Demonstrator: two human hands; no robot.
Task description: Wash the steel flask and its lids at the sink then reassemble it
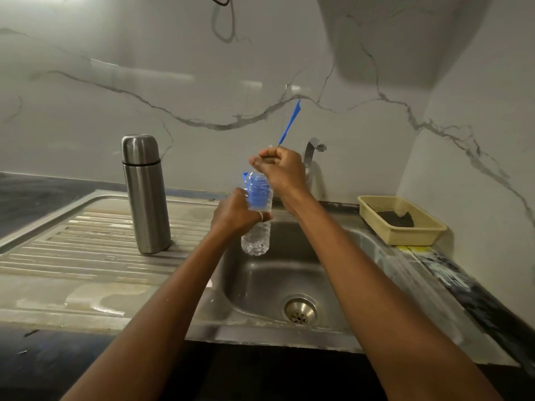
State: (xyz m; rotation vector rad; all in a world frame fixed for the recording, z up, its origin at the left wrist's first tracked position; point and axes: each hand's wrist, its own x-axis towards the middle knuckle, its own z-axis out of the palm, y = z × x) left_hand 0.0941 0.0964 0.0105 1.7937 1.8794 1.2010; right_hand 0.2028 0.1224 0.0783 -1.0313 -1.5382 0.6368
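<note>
The left hand (236,212) is gripping a clear plastic bottle (256,238) over the sink (260,285). The right hand (278,166) is curling tightly at the bottle's top, and I cannot tell what it holds.

Flask (146,195) stands on drainboard (72,247), left of sink (278,282).

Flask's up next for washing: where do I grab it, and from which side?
Probably wrap the straight body of the steel flask below its black band, coming level from the sink side: it stands upright and capped on the draining board.
</note>
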